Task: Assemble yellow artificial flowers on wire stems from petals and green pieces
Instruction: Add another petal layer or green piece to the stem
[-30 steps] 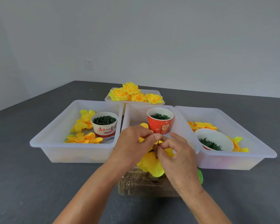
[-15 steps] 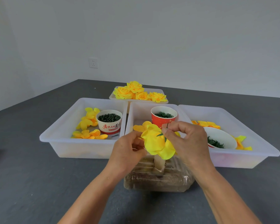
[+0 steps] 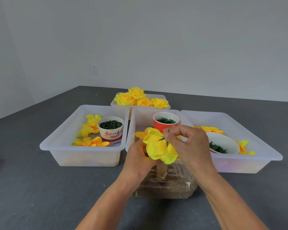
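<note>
A half-built yellow flower is held above a clear plastic box at the near middle. My left hand grips the flower from below and behind, its fingers hidden by the petals. My right hand pinches a thin dark wire stem that pokes up through the petals, beside a green piece. Finished yellow flowers lie in a shallow tray at the back.
Three white bins stand side by side. The left bin holds loose petals and a white cup of green pieces. The middle one holds a red cup. The right bin holds petals and a white bowl of green leaves.
Both hands have lifted the flower up from low over the clear box. The petals now face me and the right hand has shifted to pinch the wire tip.
</note>
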